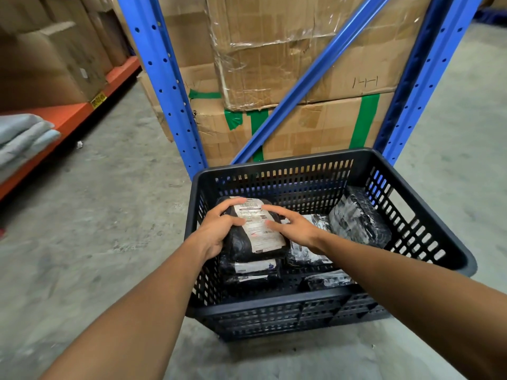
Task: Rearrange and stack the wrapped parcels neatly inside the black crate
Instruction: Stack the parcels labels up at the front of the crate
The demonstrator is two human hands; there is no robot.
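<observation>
Both hands on the top parcel (253,229): left hand (219,229) clamps its edge, right hand (295,229) rests spread-fingered on its label, capping a stack in the black crate (411,215). Right of that hand, loose parcels (356,218) lie unstacked — roughly halfway, I'd say.

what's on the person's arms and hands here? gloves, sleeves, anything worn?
Nothing visible. The left hand and right hand are bare, no gloves, rings or watch showing. Both forearms are uncovered to the frame edge; no sleeve, strap or marking in view.

parcels (255,231) in crate (329,300), before rack (164,78)
</observation>
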